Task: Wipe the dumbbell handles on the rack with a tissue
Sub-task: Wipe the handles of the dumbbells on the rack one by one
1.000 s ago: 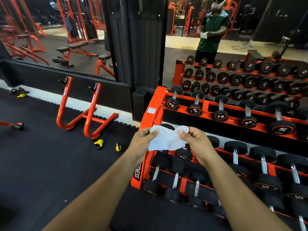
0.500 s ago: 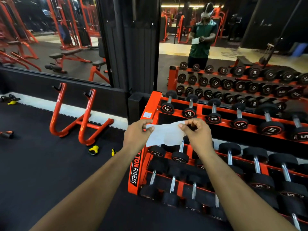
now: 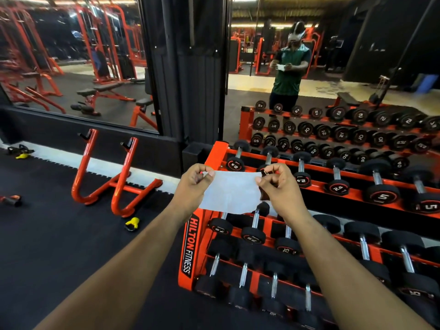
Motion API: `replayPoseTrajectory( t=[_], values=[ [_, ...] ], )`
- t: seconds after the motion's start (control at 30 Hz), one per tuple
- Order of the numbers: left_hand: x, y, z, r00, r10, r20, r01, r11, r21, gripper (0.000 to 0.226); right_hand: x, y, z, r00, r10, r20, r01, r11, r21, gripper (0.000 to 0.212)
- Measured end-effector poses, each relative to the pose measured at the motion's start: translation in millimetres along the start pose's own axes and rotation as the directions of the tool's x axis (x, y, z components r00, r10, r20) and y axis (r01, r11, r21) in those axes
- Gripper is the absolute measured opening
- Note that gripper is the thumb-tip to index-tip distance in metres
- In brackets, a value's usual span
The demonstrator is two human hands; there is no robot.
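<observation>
Now tissue lengthwise between hands.

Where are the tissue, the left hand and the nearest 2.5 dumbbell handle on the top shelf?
tissue (image 3: pixel 232 192), head view, middle of the sheet.
left hand (image 3: pixel 194 184), head view, back of the hand.
2.5 dumbbell handle (image 3: pixel 238 153), head view, bare chrome bar behind the end plate.

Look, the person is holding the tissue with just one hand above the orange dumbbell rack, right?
Not quite. The head view shows both hands holding the tissue: the left hand pinches one top corner and the right hand pinches the other, stretching it flat. The rest is right: it is above the orange dumbbell rack.
</observation>
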State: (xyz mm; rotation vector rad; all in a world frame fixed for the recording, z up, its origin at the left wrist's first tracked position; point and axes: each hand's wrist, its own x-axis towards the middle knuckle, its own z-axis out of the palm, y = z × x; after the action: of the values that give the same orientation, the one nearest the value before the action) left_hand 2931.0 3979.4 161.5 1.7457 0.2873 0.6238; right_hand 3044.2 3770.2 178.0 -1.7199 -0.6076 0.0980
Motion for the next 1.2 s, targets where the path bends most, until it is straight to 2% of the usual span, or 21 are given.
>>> replayPoseTrajectory(
  t=[0.1, 0.17, 0.2, 0.27, 0.33, 0.37, 0.4, 0.5, 0.6, 0.7, 0.77, 0.8, 0.83, 0.9, 0.93, 1.0, 1.07, 1.13, 1.2],
  values=[
    [4, 3, 2, 0.999, 0.020, -0.030, -0.019, 1.000, 0.013, 0.005, 1, 2, -16, 0.999, 0.024, 0.031, -0.017, 0.976, -0.215, 0.022],
    [6, 5, 4, 0.998, 0.047, 0.033, -0.050, 0.996, 0.075, 0.004, 3, 2, -23, 0.997, -0.072, -0.025, 0.056, 0.921, -0.385, 0.016],
    [7, 7, 7, 0.995, 0.060, 0.075, -0.068, 0.992, 0.108, 0.005, 3, -2, -24, 0.990, -0.142, -0.025, 0.119, 0.903, -0.413, 0.018],
    [9, 13, 12, 0.985, 0.086, 0.150, -0.111, 0.980, 0.166, 0.004, 6, -11, -19, 0.974, -0.193, 0.121, 0.225, 0.895, -0.386, 0.039],
    [11, 20, 19, 0.969, 0.117, 0.217, -0.157, 0.971, 0.178, 0.008, 10, -15, -9, 0.929, -0.089, 0.358, 0.220, 0.913, -0.345, 0.057],
    [12, 23, 20, 0.960, 0.128, 0.249, -0.172, 0.971, 0.165, 0.009, 11, -15, -4, 0.899, -0.033, 0.437, 0.198, 0.920, -0.339, 0.060],
    [13, 26, 21, 0.952, 0.132, 0.276, -0.177, 0.973, 0.145, 0.008, 13, -12, -1, 0.876, -0.007, 0.481, 0.183, 0.930, -0.319, 0.055],
    [14, 30, 18, 0.938, 0.105, 0.330, -0.149, 0.982, 0.112, 0.009, 13, -2, 2, 0.867, -0.048, 0.495, 0.178, 0.959, -0.220, 0.021],
    [14, 33, 12, 0.938, 0.085, 0.336, -0.107, 0.993, 0.047, 0.012, 9, 1, 0, 0.878, -0.038, 0.476, 0.086, 0.993, -0.078, 0.014],
    [12, 27, 13, 0.985, 0.012, 0.169, -0.005, 0.999, -0.042, 0.019, 3, 6, 2, 0.903, -0.002, 0.429, -0.041, 0.995, 0.092, 0.019],
    [3, 11, 19, 0.984, -0.164, 0.068, 0.171, 0.977, -0.125, 0.039, 1, 9, 5, 0.940, 0.035, 0.340, -0.107, 0.975, 0.197, 0.021],
    [-5, -1, 24, 0.960, -0.258, 0.109, 0.274, 0.945, -0.178, 0.054, 0, 11, 7, 0.954, 0.058, 0.295, -0.133, 0.961, 0.240, 0.021],
    [-14, -15, 30, 0.919, -0.335, 0.206, 0.378, 0.898, -0.227, 0.069, -1, 13, 9, 0.962, 0.089, 0.259, -0.165, 0.944, 0.286, 0.019],
    [-31, -34, 44, 0.836, -0.382, 0.394, 0.509, 0.809, -0.295, 0.090, -5, 18, 14, 0.960, 0.158, 0.231, -0.232, 0.910, 0.343, 0.011],
    [-37, -36, 51, 0.823, -0.368, 0.432, 0.520, 0.794, -0.315, 0.091, -7, 21, 17, 0.956, 0.179, 0.231, -0.254, 0.901, 0.352, 0.010],
    [-38, -29, 59, 0.859, -0.341, 0.381, 0.480, 0.794, -0.372, 0.066, -8, 26, 21, 0.951, 0.207, 0.228, -0.279, 0.893, 0.354, 0.013],
    [-31, -22, 60, 0.900, -0.356, 0.251, 0.432, 0.799, -0.418, 0.036, -9, 27, 22, 0.955, 0.217, 0.205, -0.282, 0.878, 0.388, 0.020],
    [-23, -21, 55, 0.920, -0.351, 0.173, 0.391, 0.823, -0.413, 0.027, -9, 25, 19, 0.954, 0.230, 0.192, -0.291, 0.861, 0.417, 0.026],
    [-19, -19, 47, 0.935, -0.316, 0.160, 0.354, 0.851, -0.388, 0.025, -9, 25, 15, 0.952, 0.232, 0.199, -0.295, 0.869, 0.398, 0.025]
  ],
)
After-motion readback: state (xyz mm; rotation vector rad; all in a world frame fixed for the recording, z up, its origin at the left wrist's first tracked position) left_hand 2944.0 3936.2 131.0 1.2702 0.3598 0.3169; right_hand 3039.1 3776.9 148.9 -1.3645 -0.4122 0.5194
